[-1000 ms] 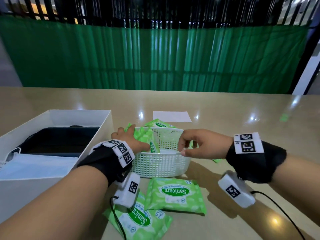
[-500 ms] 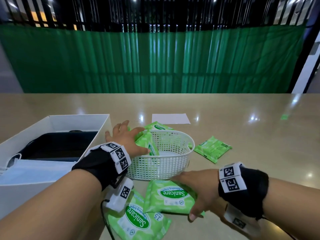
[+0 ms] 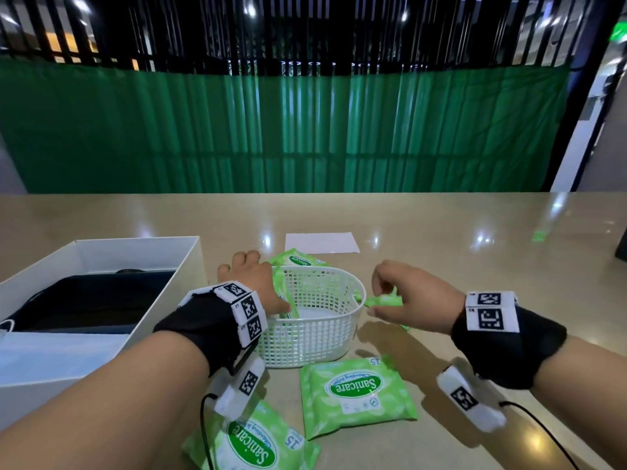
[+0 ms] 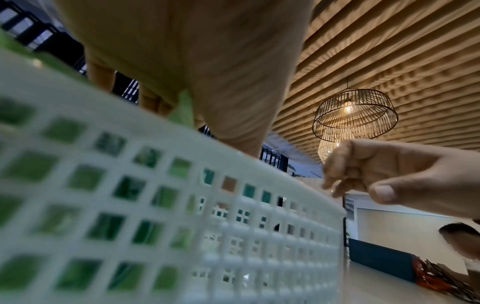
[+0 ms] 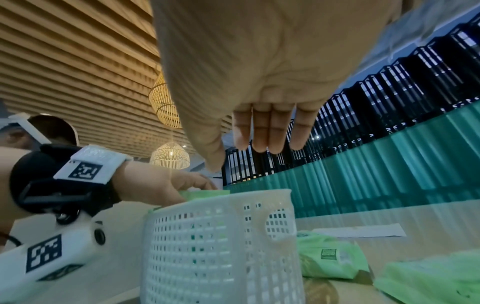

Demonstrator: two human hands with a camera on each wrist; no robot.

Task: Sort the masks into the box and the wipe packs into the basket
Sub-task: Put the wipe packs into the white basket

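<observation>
Basket [image 3: 315,330] sits mid-table, box [image 3: 101,252] close on its left w/ only a narrow strip between them, and that strip is where the left forearm comes through. Right of the basket the table [image 3: 475,259] is open all the way to the edge. Far side is open too, apart from a white sheet [image 3: 321,242] lying flat.

Surface is glossy beige, lots of light glare. Green curtain behind it w/ dark bars above; wrist cams show a slatted wood ceiling and wicker lamps [image 4: 354,113].

Left hand [image 3: 252,286] is over the basket's left rim, fingers curled on a wipe pack [image 3: 283,296] that stands inside against the left wall. Right hand [image 3: 412,300] hovers just right of the basket rim, fingers bent but loose, holding nothing afaict. A small pack [image 3: 385,301] lies on the table under its fingers, can't tell if they touch.

Other packs: one behind the basket [image 3: 298,259], one in front of it [image 3: 356,395], one nearer me [image 3: 251,442] partly under the left wrist cam. Box holds a dark mask [image 3: 91,303] and a pale one [image 3: 57,351] at its near end.
</observation>
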